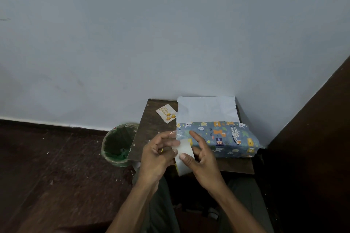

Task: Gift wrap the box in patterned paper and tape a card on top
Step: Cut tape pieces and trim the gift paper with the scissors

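Box (217, 139) sits on the small dark table (151, 134), on the table's right half and close to its front edge, already covered on its visible faces by blue paper printed with animals. Behind the box, toward the table's back edge, a white flap of paper (206, 108) stands up against the wall (170, 34). Off the table's left side, on the dark floor, stands a bin (118, 144) lined with green plastic. Both hands hover over the table's front edge, left of the box. The right hand (200, 161) holds a tape roll (184, 157) with the thumb pressed on its outer face, while the forefinger sticks out straight toward the box. The left hand (157, 155) has its fingers curled at the roll's upper edge, where a clear strip of tape (178, 134) rises from the roll; the fingertips seem to pinch that strip, though the blur makes it hard to be sure. A card (166, 113) with gold balloons and lettering lies flat near the table's back left corner, apart from the box.
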